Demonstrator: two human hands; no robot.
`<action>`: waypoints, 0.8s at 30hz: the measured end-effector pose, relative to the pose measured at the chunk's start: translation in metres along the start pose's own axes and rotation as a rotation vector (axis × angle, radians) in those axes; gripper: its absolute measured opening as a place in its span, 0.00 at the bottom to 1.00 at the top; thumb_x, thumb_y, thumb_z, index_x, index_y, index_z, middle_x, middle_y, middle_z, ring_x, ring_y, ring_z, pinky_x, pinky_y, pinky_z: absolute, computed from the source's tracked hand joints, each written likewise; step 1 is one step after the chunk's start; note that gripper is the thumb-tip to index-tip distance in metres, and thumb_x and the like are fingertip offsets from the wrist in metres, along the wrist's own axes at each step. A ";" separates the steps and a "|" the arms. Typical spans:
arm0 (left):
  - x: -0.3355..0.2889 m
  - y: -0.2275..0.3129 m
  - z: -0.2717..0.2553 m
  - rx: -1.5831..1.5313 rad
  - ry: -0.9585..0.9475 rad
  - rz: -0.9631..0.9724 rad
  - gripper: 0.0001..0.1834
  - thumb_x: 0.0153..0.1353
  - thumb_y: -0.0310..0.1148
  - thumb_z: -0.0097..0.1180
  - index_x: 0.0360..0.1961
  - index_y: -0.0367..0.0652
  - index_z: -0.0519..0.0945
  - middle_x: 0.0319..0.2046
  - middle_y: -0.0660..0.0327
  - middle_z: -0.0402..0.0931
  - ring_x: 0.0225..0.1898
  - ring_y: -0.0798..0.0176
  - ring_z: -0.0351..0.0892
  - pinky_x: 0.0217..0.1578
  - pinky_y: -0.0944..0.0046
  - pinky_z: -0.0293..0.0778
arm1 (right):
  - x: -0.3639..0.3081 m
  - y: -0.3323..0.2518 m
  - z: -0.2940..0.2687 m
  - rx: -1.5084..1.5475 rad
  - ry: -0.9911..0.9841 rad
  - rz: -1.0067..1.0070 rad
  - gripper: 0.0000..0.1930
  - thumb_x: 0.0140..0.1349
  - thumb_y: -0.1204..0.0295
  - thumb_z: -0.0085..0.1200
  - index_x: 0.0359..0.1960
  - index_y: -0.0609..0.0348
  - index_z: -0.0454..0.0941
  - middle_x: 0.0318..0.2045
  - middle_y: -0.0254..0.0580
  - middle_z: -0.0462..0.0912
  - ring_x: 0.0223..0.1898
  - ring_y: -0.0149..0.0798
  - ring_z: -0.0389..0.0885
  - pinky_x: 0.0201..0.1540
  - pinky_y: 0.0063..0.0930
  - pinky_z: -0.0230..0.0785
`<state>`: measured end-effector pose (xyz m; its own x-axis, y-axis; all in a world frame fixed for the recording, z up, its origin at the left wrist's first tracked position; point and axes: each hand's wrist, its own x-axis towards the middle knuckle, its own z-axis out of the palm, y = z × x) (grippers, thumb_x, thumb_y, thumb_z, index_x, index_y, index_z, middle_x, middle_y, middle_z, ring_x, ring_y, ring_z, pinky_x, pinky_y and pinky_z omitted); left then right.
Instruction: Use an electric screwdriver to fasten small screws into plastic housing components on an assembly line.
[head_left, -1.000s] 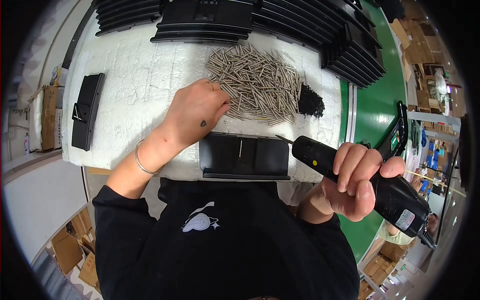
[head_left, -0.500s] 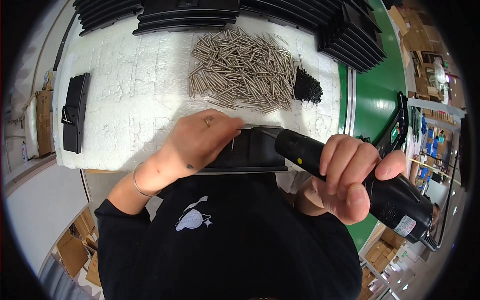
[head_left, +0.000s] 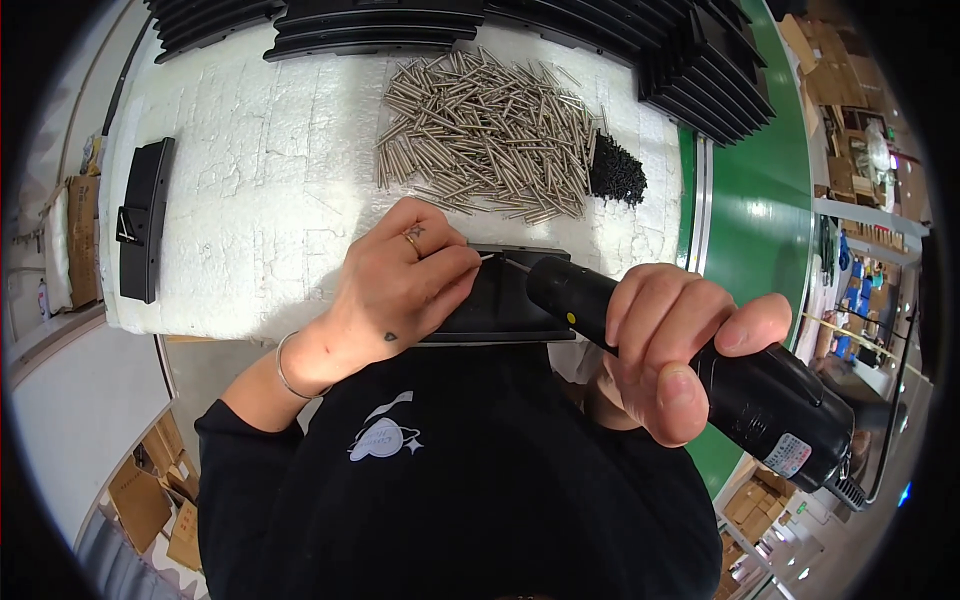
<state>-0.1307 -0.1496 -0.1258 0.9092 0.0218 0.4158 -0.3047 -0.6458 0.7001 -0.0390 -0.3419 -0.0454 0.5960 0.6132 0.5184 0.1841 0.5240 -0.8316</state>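
Observation:
My right hand (head_left: 680,345) is wrapped round a black electric screwdriver (head_left: 575,297), which slants down to the left. Its thin bit (head_left: 514,264) points at the upper part of a black panel (head_left: 525,310) lying at the near edge of the work surface, right in front of me. My left hand (head_left: 412,275) rests over the panel's left side. Its fingers are pinched together on a thin metal pin (head_left: 488,257), whose pale end shows close to the bit. Whether the bit touches the pin or a screw, I cannot tell.
A heap of metal pins (head_left: 490,135) lies beyond my hands, with a pile of small black screws (head_left: 618,172) at its right. Stacked black panels (head_left: 705,80) line the far side. One black panel (head_left: 145,220) lies far left on the white foam surface (head_left: 240,200).
The screwdriver and my right hand have shifted left and slightly down, bringing the bit nearer my left fingertips. My left hand has turned slightly, and its pinched fingers show more.

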 end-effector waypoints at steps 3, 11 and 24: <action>-0.004 -0.001 -0.001 0.007 0.015 -0.018 0.10 0.43 0.21 0.67 0.28 0.41 0.81 0.27 0.66 0.75 0.36 0.59 0.75 0.31 0.64 0.75 | 0.002 0.005 0.002 -0.001 -0.027 0.011 0.23 0.53 0.87 0.55 0.45 0.52 0.60 0.23 0.36 0.74 0.21 0.34 0.73 0.29 0.33 0.70; -0.004 -0.002 0.002 0.006 0.033 -0.017 0.09 0.43 0.23 0.67 0.27 0.43 0.81 0.27 0.66 0.75 0.36 0.59 0.75 0.31 0.63 0.76 | 0.004 0.007 0.004 -0.031 -0.041 0.042 0.22 0.53 0.87 0.55 0.44 0.53 0.61 0.23 0.36 0.74 0.21 0.35 0.73 0.30 0.33 0.70; -0.011 -0.007 0.008 -0.060 0.021 -0.046 0.11 0.40 0.21 0.67 0.27 0.42 0.81 0.26 0.62 0.75 0.33 0.56 0.76 0.31 0.62 0.75 | 0.024 0.018 0.021 -0.047 -0.120 0.065 0.20 0.47 0.89 0.59 0.38 0.59 0.64 0.20 0.41 0.75 0.18 0.38 0.73 0.24 0.33 0.69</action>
<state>-0.1362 -0.1518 -0.1396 0.9165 0.0669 0.3945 -0.2800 -0.5970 0.7518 -0.0378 -0.3054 -0.0435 0.5109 0.7128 0.4805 0.1857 0.4543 -0.8713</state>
